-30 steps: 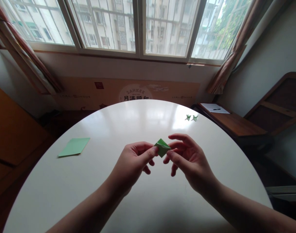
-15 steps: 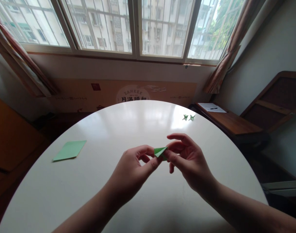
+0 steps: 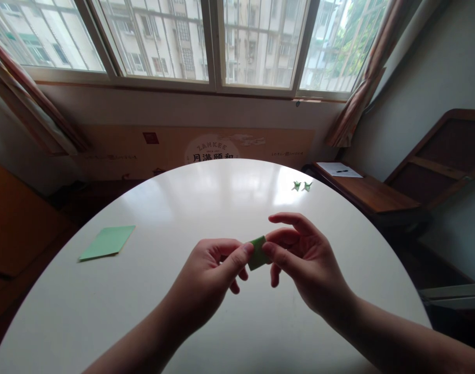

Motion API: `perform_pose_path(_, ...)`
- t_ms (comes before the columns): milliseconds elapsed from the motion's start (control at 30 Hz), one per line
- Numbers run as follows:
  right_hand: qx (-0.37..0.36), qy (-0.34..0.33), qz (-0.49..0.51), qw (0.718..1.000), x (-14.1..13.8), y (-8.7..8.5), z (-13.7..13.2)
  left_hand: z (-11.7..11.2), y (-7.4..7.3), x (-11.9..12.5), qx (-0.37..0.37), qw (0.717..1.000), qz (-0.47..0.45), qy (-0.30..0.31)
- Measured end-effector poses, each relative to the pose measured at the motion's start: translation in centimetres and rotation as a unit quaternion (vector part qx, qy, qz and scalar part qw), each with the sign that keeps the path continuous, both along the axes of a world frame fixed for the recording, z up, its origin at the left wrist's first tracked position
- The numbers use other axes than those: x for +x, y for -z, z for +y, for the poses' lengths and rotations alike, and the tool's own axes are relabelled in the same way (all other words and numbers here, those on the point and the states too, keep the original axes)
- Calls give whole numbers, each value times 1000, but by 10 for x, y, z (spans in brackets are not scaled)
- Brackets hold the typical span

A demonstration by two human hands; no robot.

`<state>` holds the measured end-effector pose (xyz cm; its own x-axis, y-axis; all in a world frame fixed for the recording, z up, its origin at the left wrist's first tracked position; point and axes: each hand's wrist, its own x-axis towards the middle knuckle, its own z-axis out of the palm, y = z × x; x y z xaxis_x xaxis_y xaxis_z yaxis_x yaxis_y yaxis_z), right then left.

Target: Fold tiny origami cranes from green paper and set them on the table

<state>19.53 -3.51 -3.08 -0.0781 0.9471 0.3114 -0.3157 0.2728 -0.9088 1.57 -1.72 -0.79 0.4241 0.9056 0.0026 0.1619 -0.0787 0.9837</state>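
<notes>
Above the white table, a small folded piece of green paper (image 3: pixel 258 253) is held between both hands. My left hand (image 3: pixel 218 267) pinches its left edge between thumb and forefinger. On the other side, my right hand (image 3: pixel 300 254) grips the right edge with its thumb and fingers, the forefinger raised off the paper. The folded piece looks like a small tilted square with a flat face toward me. Its far side is hidden.
A stack of light green paper sheets (image 3: pixel 107 243) lies at the left of the round white table (image 3: pixel 175 208). Two small folded green paper figures (image 3: pixel 302 185) rest near the far right edge. Beyond stands a wooden bench (image 3: pixel 389 195) with a white paper (image 3: pixel 337 170) and pen.
The folded green paper has gone from a flared flap to a flat square face. My left thumb has shifted onto its left edge; my right hand is nearly unmoved.
</notes>
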Motion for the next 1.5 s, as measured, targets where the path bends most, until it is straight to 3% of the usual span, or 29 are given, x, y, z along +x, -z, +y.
perform_pose_path(133,3,-14,15,1000,1,1,0,-1,0,0,2,1000,-13,11)
perform_pose_path(333,-48,-60,-33,997,0,1,3,-2,1,1,67,997,-30,-37)
perform_pose_path(500,-54,-42,-46,997,-1,0,2,-2,1,2,110,992,-12,-62)
perform_pose_path(667,-56,-50,-52,996,0,-2,0,-7,1,0,245,960,-22,-136)
perform_pose_path(800,-54,-60,-46,996,0,-3,-2,-11,-1,-2,329,937,-17,-120)
perform_pose_path(1333,-11,-86,19,996,-1,-4,-4,-9,-2,-2,402,911,-28,-87)
perform_pose_path(1500,-23,-93,27,995,-1,-5,-4,-9,-3,-3,449,889,-4,-89)
